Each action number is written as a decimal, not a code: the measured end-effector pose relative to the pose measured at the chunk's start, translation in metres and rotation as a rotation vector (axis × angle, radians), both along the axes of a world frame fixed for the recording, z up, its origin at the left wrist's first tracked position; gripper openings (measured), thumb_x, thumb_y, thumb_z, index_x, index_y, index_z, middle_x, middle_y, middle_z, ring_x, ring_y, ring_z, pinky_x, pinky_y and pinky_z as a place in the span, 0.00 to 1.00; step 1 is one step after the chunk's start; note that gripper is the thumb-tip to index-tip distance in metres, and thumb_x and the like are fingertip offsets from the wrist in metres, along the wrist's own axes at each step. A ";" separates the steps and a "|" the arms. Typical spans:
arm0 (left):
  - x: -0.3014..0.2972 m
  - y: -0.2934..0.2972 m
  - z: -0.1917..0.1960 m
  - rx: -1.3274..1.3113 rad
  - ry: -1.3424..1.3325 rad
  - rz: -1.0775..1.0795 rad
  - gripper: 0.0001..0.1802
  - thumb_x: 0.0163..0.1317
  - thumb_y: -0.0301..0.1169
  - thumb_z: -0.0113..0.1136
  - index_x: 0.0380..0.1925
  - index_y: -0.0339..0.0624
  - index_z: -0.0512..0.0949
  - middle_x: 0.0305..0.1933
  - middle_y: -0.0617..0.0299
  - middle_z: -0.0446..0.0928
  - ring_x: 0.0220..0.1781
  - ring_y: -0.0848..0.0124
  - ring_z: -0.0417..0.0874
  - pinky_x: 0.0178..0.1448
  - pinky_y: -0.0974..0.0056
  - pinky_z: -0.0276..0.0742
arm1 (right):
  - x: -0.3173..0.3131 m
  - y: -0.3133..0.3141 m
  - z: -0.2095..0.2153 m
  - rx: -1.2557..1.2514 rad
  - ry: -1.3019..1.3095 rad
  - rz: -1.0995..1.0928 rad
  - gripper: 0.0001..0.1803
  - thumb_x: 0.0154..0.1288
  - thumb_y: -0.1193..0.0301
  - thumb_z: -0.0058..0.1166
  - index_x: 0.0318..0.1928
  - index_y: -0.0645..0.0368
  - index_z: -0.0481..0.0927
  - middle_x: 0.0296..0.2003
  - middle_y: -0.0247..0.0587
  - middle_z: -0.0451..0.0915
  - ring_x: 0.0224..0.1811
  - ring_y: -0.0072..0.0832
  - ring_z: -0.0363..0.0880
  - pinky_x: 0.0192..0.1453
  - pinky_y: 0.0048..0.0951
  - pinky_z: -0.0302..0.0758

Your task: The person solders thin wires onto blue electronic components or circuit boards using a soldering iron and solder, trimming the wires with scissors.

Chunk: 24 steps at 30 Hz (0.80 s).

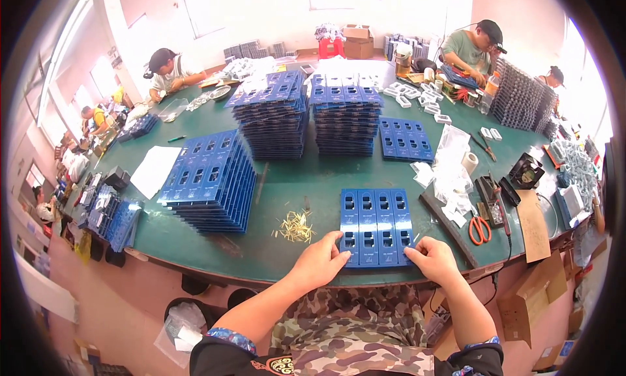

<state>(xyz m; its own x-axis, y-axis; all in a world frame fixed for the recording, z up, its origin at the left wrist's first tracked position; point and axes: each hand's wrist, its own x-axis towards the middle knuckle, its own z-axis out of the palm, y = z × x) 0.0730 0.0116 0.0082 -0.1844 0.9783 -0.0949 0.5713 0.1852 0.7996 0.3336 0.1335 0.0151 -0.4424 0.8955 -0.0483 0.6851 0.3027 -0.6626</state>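
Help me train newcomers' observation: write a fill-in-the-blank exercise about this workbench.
1. The left hand is at the blue circuit-board panel's ____ edge, opposite the right hand.
2. The scissors have ____ handles.
3. The small pile of ____ slivers lies on the tabletop.

Missing words: left; orange; yellow.

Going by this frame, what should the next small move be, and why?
Probably a slight, level lift of the blue panel: the left hand holds its left edge and the right hand its lower right corner, so it seems held from both sides.
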 end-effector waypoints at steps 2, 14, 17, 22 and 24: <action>-0.001 0.000 -0.001 0.018 0.029 -0.004 0.31 0.65 0.38 0.61 0.64 0.33 0.66 0.29 0.58 0.78 0.31 0.66 0.80 0.39 0.62 0.76 | 0.003 0.000 0.002 0.019 -0.028 0.014 0.21 0.59 0.58 0.66 0.27 0.65 0.79 0.19 0.42 0.77 0.23 0.32 0.76 0.30 0.34 0.72; 0.011 0.052 0.006 0.119 0.701 -0.299 0.49 0.62 0.66 0.52 0.72 0.42 0.61 0.78 0.43 0.48 0.81 0.46 0.43 0.79 0.41 0.41 | -0.029 0.023 -0.002 0.383 -0.152 0.393 0.39 0.61 0.47 0.61 0.66 0.58 0.71 0.71 0.61 0.58 0.75 0.55 0.55 0.77 0.44 0.55; 0.011 0.056 0.000 0.089 0.723 -0.310 0.49 0.61 0.66 0.53 0.72 0.43 0.59 0.78 0.42 0.48 0.81 0.47 0.44 0.80 0.41 0.39 | -0.030 0.024 -0.008 0.364 -0.161 0.405 0.42 0.62 0.44 0.58 0.67 0.59 0.70 0.71 0.65 0.56 0.77 0.56 0.50 0.78 0.45 0.51; 0.007 0.056 -0.002 0.084 0.719 -0.342 0.50 0.61 0.66 0.53 0.73 0.44 0.58 0.78 0.41 0.47 0.81 0.47 0.42 0.80 0.41 0.37 | -0.030 0.021 -0.010 0.376 -0.140 0.396 0.41 0.61 0.44 0.59 0.66 0.60 0.72 0.71 0.66 0.56 0.76 0.57 0.51 0.78 0.46 0.53; 0.006 0.054 -0.002 0.084 0.708 -0.356 0.50 0.61 0.66 0.54 0.73 0.43 0.58 0.78 0.41 0.47 0.81 0.47 0.42 0.80 0.41 0.37 | -0.028 0.019 -0.010 0.379 -0.144 0.405 0.40 0.61 0.44 0.59 0.65 0.60 0.72 0.71 0.67 0.56 0.76 0.58 0.51 0.77 0.46 0.54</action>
